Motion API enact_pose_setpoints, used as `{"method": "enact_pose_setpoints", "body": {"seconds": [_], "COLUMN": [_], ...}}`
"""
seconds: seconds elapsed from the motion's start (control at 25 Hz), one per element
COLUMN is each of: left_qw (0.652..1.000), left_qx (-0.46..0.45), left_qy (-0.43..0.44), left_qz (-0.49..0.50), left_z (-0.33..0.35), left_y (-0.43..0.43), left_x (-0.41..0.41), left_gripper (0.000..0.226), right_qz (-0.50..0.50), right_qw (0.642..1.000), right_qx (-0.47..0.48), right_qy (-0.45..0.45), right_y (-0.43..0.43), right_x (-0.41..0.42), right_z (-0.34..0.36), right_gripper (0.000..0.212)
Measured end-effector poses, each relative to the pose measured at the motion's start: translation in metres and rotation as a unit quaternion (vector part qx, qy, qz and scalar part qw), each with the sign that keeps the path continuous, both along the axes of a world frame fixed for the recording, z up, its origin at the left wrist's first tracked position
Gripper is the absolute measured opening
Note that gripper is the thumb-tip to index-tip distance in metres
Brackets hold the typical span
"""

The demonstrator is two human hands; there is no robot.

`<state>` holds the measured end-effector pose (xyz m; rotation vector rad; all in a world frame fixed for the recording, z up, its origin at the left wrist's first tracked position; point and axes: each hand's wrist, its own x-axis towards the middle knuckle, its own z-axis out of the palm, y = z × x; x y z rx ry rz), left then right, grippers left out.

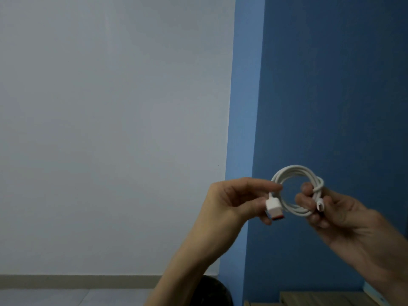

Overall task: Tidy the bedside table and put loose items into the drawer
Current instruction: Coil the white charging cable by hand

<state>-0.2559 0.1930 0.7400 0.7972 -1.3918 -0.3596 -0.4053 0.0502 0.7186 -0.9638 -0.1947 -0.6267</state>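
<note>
- A pale grey wall (110,129) fills the left side, with a strip of skirting board (77,281) along its bottom and a bit of floor (66,297) below that.
- A dark round thing (212,290) sits low down behind the left arm; I cannot tell what it is.
- The left hand (234,202) is held up in the air. Its fingers pinch the white cable (295,191) right by the big square plug (274,209), which has an orange tip.
- The cable is wound into a round loop and hangs between the two hands, in front of the blue wall (331,85).
- The right hand (331,215) is closed around the right side of the loop. The small plug (320,206) rests against its fingers.
- A wooden surface (320,299) shows at the bottom right, well below the cable.
</note>
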Motion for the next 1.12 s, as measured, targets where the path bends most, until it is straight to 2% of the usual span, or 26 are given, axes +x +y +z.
{"method": "enact_pose_setpoints", "body": {"seconds": [0.08, 0.16, 0.24, 0.32, 0.4, 0.44, 0.52, 0.56, 0.64, 0.68, 0.8, 0.88, 0.96, 1.04, 1.12], "left_qw": [0.994, 0.985, 0.988, 0.997, 0.997, 0.997, 0.996, 0.995, 0.994, 0.993, 0.992, 0.992, 0.988, 0.988, 0.987], "left_qx": [-0.044, -0.05, -0.048, -0.059, -0.062, -0.058, -0.041, -0.034, -0.032, -0.035, -0.035, -0.017, 0.016, 0.04, 0.042], "left_qy": [-0.038, -0.073, -0.069, -0.008, 0.043, 0.056, 0.08, 0.091, 0.107, 0.111, 0.113, 0.127, 0.152, 0.136, 0.106], "left_qz": [0.088, 0.151, 0.127, 0.053, 0.007, -0.003, -0.016, -0.016, 0.001, 0.016, 0.042, 0.02, 0.006, 0.054, 0.112], "left_z": [-0.002, -0.003, -0.004, -0.004, -0.006, -0.006, -0.007, -0.007, -0.005, -0.004, 0.001, 0.004, 0.008, 0.01, 0.011], "left_y": [-0.005, -0.01, -0.014, -0.016, -0.019, -0.02, -0.022, -0.023, -0.023, -0.024, -0.022, -0.021, -0.02, -0.019, -0.017], "left_x": [-0.001, -0.001, -0.004, -0.007, -0.007, -0.008, -0.009, -0.01, -0.013, -0.014, -0.019, -0.021, -0.02, -0.02, -0.024], "left_gripper": [0.014, 0.013, 0.013, 0.009, 0.007, 0.005, 0.003, 0.004, 0.013, 0.018, 0.025, 0.024, 0.034, 0.034, 0.025], "right_qz": [0.021, 0.041, 0.068, 0.071, 0.033, -0.018, -0.085, -0.078, -0.186, -0.204, -0.206, -0.209, -0.205, -0.235, -0.258], "right_qw": [1.0, 0.999, 0.998, 0.997, 0.998, 0.999, 0.991, 0.988, 0.969, 0.964, 0.959, 0.957, 0.956, 0.949, 0.945], "right_qx": [0.002, 0.013, 0.011, 0.007, -0.009, -0.017, -0.098, -0.13, -0.161, -0.172, -0.192, -0.2, -0.208, -0.206, -0.2], "right_qy": [0.003, 0.002, -0.01, -0.03, -0.045, -0.04, -0.04, -0.035, 0.01, 0.014, 0.027, 0.036, 0.033, 0.037, 0.033], "right_y": [0.002, 0.001, 0.001, 0.001, 0.002, 0.008, 0.019, 0.023, 0.031, 0.035, 0.036, 0.037, 0.043, 0.047, 0.05], "right_x": [0.001, 0.001, 0.001, 0.002, -0.001, -0.003, 0.004, 0.007, 0.001, 0.002, 0.005, 0.005, 0.005, 0.006, 0.008], "right_z": [0.0, 0.001, 0.005, 0.007, 0.007, 0.007, 0.012, 0.009, 0.01, 0.011, 0.007, 0.009, 0.01, 0.008, 0.005], "right_gripper": [0.047, 0.047, 0.047, 0.047, 0.047, 0.045, 0.039, 0.049, 0.064, 0.067, 0.068, 0.069, 0.069, 0.07, 0.07]}}
